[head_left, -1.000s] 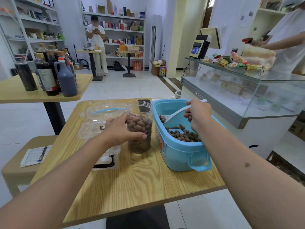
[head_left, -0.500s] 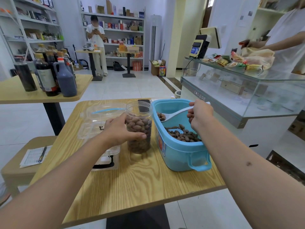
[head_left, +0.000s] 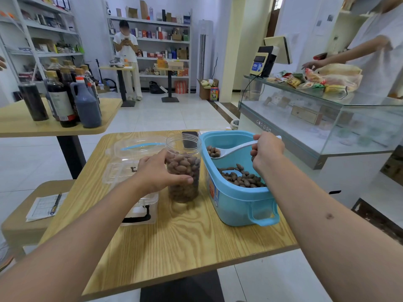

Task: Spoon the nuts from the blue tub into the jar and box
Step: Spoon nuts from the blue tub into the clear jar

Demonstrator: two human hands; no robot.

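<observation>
The right hand point(head_left: 267, 152) is curled tight round the handle of a long white plastic spoon point(head_left: 234, 149), whose bowl hangs loaded with a few brown nuts just inside the left wall of the light blue plastic tub point(head_left: 239, 201), close to the rim and level with the mouth of the jar. The left hand point(head_left: 160, 171) wraps the side of the clear round plastic jar point(head_left: 184, 168), thumb across the front and fingers behind, holding it upright on the pale wood-grain table point(head_left: 174, 236); the jar touches or nearly touches the tub and looks about two-thirds full of nuts. A shallow layer of nuts point(head_left: 242, 178) lies on the tub's floor. Left of the jar, partly under the left forearm, sits the clear lidded plastic box point(head_left: 130, 162), which looks to hold no nuts. The risk now is the crossing over the tub's rim: the spoon is heaped and shallow, so a tilt or a knock against the rim or the jar's narrow threaded mouth would likely send nuts rolling across the table. A dark phone point(head_left: 189, 138) lies just behind the jar.
</observation>
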